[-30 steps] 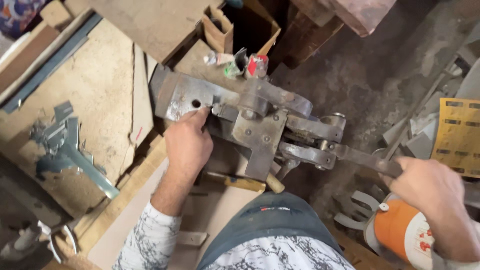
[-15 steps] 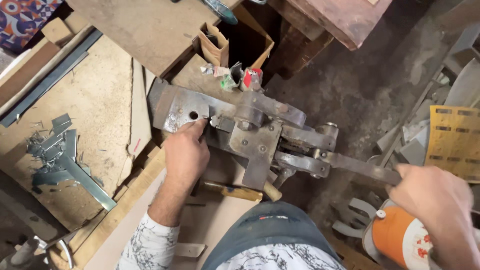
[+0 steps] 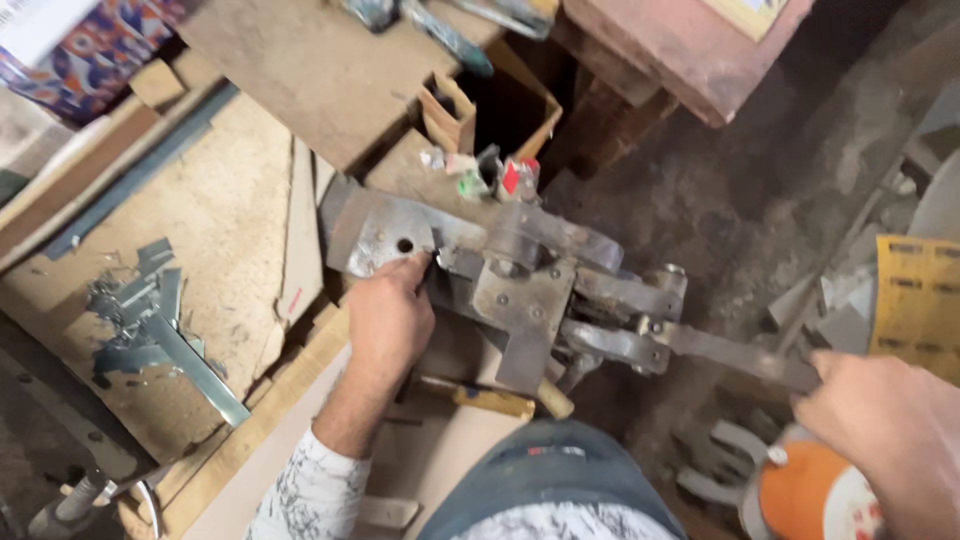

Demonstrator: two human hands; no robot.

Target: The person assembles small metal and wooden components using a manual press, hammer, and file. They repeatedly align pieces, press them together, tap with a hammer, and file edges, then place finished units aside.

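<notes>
A heavy grey steel lever machine (image 3: 530,275) sits bolted on a wooden bench, with a flat plate with a round hole at its left end. My left hand (image 3: 388,315) rests against that plate, fingertips pressed at the gap just right of the hole; whatever it pinches there is hidden. My right hand (image 3: 885,425) is closed around the end of the machine's long flat lever handle (image 3: 740,355) at the lower right. My knee in blue jeans (image 3: 560,480) is below the machine.
Cut pieces of metal strip (image 3: 150,325) lie on the chipboard bench top at left. A wooden-handled tool (image 3: 490,398) lies under the machine. An open cardboard box (image 3: 500,100) stands behind. A yellow perforated sheet (image 3: 915,295) and an orange-white container (image 3: 805,500) are at right.
The view has shifted slightly; my right hand on the lever has moved a little lower and to the right. My left hand stays at the plate.
</notes>
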